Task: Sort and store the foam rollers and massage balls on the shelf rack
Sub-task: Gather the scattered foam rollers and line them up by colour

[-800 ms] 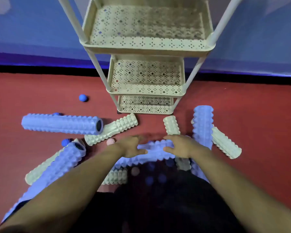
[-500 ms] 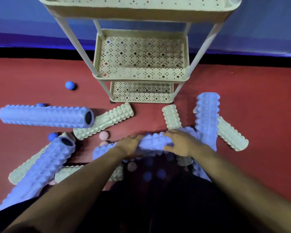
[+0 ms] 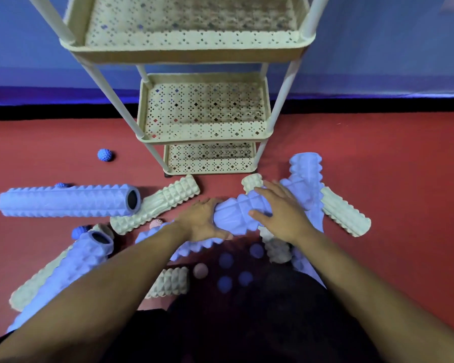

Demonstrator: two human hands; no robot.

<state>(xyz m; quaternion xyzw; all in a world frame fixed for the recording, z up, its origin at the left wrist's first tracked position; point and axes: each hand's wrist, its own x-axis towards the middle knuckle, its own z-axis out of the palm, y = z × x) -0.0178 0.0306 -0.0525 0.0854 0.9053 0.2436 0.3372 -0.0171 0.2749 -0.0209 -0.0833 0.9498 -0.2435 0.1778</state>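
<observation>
Lavender foam, ridged and short, was gripped at the centre of the view: the blue foam roller (image 3: pixel 240 214) was held from both ends, just in front of the shelf rack (image 3: pixel 205 138). The left hand (image 3: pixel 203 221) was curled round its left end, thumb underneath. The right hand (image 3: pixel 281 213) lay over its right part with fingers bent across the top; whether its thumb closed beneath could not be told, since that side was hidden.

All 3 tiers of the rack were seen bare, so nothing had yet been stored. Everything else was left on the red floor (image 3: pixel 391 179): a long blue roller (image 3: pixel 66 201) at the left, a cream roller (image 3: pixel 157 204) beside it, another blue roller (image 3: pixel 306 179) crossing a cream roller on the right (image 3: pixel 346 214), and more near the knees. A blue spiky massage ball (image 3: pixel 105 155) sat well apart at the left, a pink ball (image 3: pixel 155 223) among the rollers. The sorting was judged barely begun.
</observation>
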